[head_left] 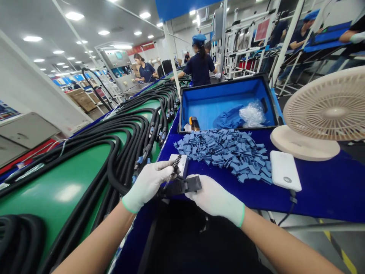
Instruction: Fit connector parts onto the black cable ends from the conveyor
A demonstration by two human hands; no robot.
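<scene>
Bright ceiling lights run over a long factory line, where a green conveyor belt (57,194) lies to the left of the fingers, carrying rows of looped black corrugated cable harnesses (112,160). The person's left hand (148,184), in a white knit glove with a green cuff, closes around a small ribbed black plastic connector (176,163). The right hand (213,199), in a matching glove, wraps over the end of a flat black plastic tab (188,186), so the fingers of both hands are closed on the work, just beside each other above a blue-covered desk (327,198). Exactly how the two black parts join is hidden by the gloves. Both look light and stiff, and probably hard rather than fragile. The ridges on the connector should give gloved fingers a sure hold, while the smooth tab seems best taken by its broad flat sides. Directly behind the fingers sits a small white rectangular block (180,164). Ahead and to the right of the fingers lies a heap of matte blue plastic clips (224,154), and farther right a white power bank (285,171) rests near a cream desk fan (322,114). Beyond the clips stands a black-rimmed blue tote (228,102) holding a crumpled blue cloth (229,118). A co-worker in a navy shirt and blue cap (199,61) stands farther down the line.
</scene>
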